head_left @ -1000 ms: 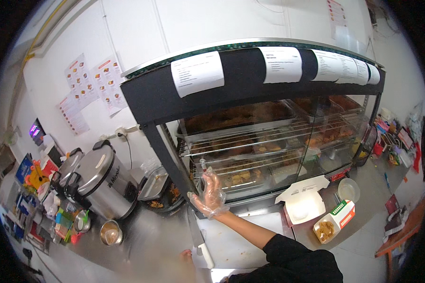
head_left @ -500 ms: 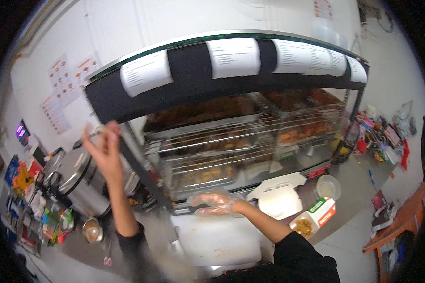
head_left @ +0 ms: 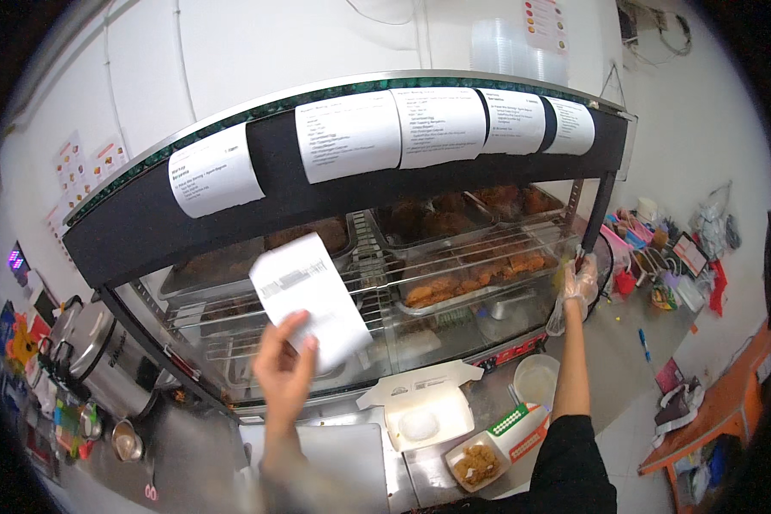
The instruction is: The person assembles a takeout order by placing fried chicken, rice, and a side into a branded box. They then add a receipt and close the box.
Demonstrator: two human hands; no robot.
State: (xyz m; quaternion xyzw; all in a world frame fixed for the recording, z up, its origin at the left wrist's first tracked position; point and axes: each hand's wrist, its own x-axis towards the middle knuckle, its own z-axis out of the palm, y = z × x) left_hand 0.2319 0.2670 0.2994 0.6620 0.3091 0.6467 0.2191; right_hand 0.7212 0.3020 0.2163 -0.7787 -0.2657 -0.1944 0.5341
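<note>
At left, a large steel pot (head_left: 116, 351) stands behind a small metal bowl (head_left: 127, 443) on the steel table (head_left: 612, 360). Near the middle, a bare left hand (head_left: 284, 367) holds up a white paper slip (head_left: 317, 295), its grip pinched, thumb against fingers, on the lower part of the sheet. The slip is raised before a glass-fronted warming cabinet (head_left: 420, 185), reaching up and away from the fingertips, its long axis slanting from upper left to lower right. Below lies a pale cutting board (head_left: 343, 458). Just right of it, a white takeaway box (head_left: 456, 409) sits with its lid up, a rounded white portion (head_left: 420, 424) inside; beside it, a carton (head_left: 499, 447) holds browned food (head_left: 478, 464), and a clear tub (head_left: 537, 377) stands behind. At the cabinet's right-hand post (head_left: 602, 210), a right hand (head_left: 579, 287) wears a clear plastic glove; how closed its grip is, or on what, cannot be told. The left hand is the nearer to the slip; the right is well apart.
</note>
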